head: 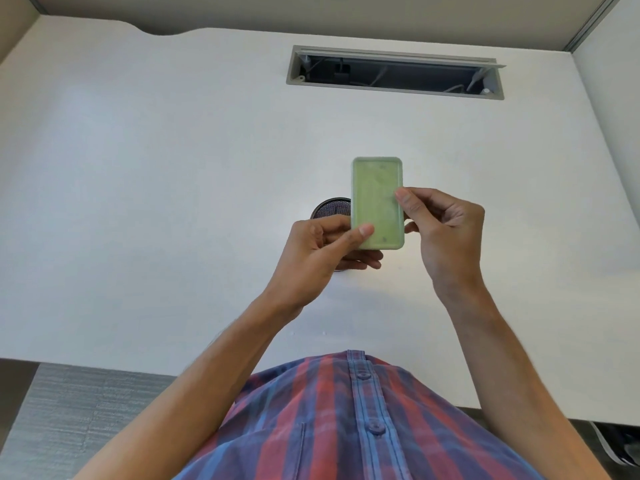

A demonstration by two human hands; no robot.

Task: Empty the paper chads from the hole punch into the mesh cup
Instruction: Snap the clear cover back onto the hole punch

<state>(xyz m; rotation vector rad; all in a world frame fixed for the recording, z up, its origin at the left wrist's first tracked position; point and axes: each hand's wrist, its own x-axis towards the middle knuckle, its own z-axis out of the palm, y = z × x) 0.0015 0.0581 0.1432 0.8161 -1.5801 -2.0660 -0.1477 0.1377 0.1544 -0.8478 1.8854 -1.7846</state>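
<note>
Left hand (323,251) closed in a pinch on the near left corner of the pale green rounded-rectangular plastic hole punch (377,202), thumb on the upward face, fingers curled beneath. Right hand (440,223) also closed on it, thumb tip pressing the right long edge about midway, other fingers tucked behind. Punch is held in the air between both hands, flat underside facing the camera, long axis pointing away from the body. That face looks like the chad tray cover; a few small dark marks on it, too small to identify.

Directly below and partly hidden behind the punch and left hand: dark round wire mesh cup (329,207), standing on the white flat surface (156,168), roughly mid-surface, well clear of every edge. Only its far left rim shows. No chads visible anywhere.

Far side of the surface has a grey-framed rectangular cable slot (394,72), lid open, cables inside. Near edge: plaid red-and-blue buttoned shirt (346,420).

Handling, judged: punch looks light and rigid, smooth plastic, somewhat slippery, so grip by the long edges, not the flat faces. Cover likely thin and slightly flexible; peel from a corner or edge lip with a thumbnail while the other hand steadies the body. Chads are feather-light and will scatter, so keep it low over the cup when opening.
</note>
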